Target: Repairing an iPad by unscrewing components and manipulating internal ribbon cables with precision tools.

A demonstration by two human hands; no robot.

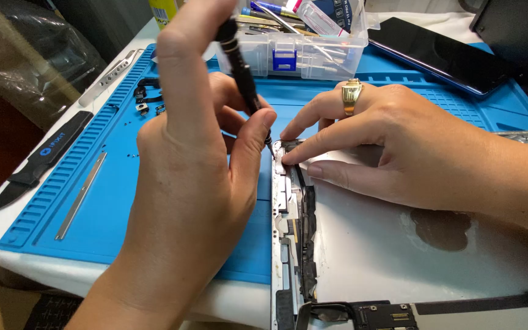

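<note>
1. The opened tablet lay at the mat's near right corner, its top left edge under both hands.
2. The left hand pinched a black screwdriver closed between thumb and fingers, tip at that edge.
3. The right hand, open with fingers spread, pressed the tablet beside the tip.
4. A clear parts box stood at the mat's far edge, a dark phone to its right, and a black pry tool off the left edge.
</note>
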